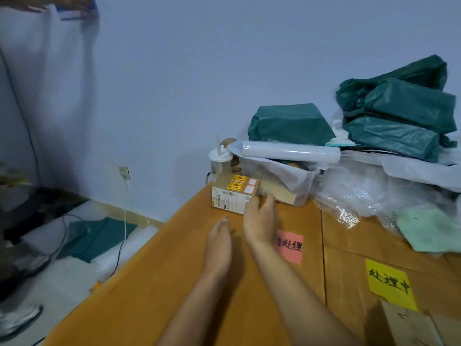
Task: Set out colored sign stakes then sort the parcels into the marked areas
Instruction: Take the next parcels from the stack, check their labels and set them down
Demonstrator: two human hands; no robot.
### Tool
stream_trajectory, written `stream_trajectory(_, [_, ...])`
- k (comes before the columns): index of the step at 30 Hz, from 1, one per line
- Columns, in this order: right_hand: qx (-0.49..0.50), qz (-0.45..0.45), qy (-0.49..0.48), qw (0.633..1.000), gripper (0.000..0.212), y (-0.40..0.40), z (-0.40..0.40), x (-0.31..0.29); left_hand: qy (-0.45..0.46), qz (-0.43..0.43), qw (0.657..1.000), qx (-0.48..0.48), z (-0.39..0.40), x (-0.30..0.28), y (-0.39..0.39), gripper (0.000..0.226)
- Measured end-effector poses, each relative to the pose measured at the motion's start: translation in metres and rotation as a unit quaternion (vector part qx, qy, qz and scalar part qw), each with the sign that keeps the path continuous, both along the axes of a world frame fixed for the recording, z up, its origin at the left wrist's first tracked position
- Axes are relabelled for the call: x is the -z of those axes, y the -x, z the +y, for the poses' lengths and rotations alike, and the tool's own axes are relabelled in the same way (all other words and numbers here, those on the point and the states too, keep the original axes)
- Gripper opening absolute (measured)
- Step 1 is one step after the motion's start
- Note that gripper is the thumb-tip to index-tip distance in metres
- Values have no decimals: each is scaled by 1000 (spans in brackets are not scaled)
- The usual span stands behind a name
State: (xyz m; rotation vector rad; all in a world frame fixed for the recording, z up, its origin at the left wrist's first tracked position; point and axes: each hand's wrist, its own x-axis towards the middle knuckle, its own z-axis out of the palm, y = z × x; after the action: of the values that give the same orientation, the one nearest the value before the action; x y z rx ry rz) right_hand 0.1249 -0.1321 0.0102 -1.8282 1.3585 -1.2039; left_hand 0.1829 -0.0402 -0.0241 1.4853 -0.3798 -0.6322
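Note:
A small cardboard parcel (233, 194) with yellow-red stickers on top and a white label on its side stands near the far end of the brown table (159, 283). My right hand (260, 218) lies against the parcel's right end, fingers touching it. Short of the parcel, my left hand (219, 242) rests flat on the table with its fingers together, holding nothing. A pink sign (290, 247) with black writing lies just right of my right wrist. A yellow sign (390, 285) lies further right and nearer to me. Green-wrapped parcels (291, 124) are piled at the back right.
A clear plastic bin (303, 182) with a roll of film (290, 151) on it stands behind the parcel, a lidded cup (220, 158) at its left. Bubble wrap (354, 193) and a light green cloth (429, 229) cover the right side. Cables and sheets lie on the floor to the left.

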Motion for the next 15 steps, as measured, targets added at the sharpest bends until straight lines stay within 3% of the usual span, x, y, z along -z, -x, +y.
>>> stream_trajectory(1, [-48, 43, 28, 998, 49, -4, -22, -32, 6, 4, 1000, 0, -7, 1, -6, 58])
stream_trajectory(2, [-65, -25, -42, 997, 47, -28, -21, -20, 16, 4, 1000, 16, -10, -4, -8, 54])
stream_trajectory(3, [-44, -17, -64, 997, 45, -36, -48, -27, 17, 4, 999, 34, -15, -4, -13, 53])
stream_trajectory(10, [-162, 98, -65, 980, 50, -52, -116, -33, 12, 18, 998, 55, -46, -9, -40, 69])
stream_trajectory(13, [-194, 151, -51, 968, 50, -60, -132, -29, 20, 2, 997, 79, -55, -19, -43, 32])
stream_trajectory(15, [-198, 159, -54, 966, 47, -64, -137, -26, 15, -12, 997, 71, -57, -19, -45, 28])
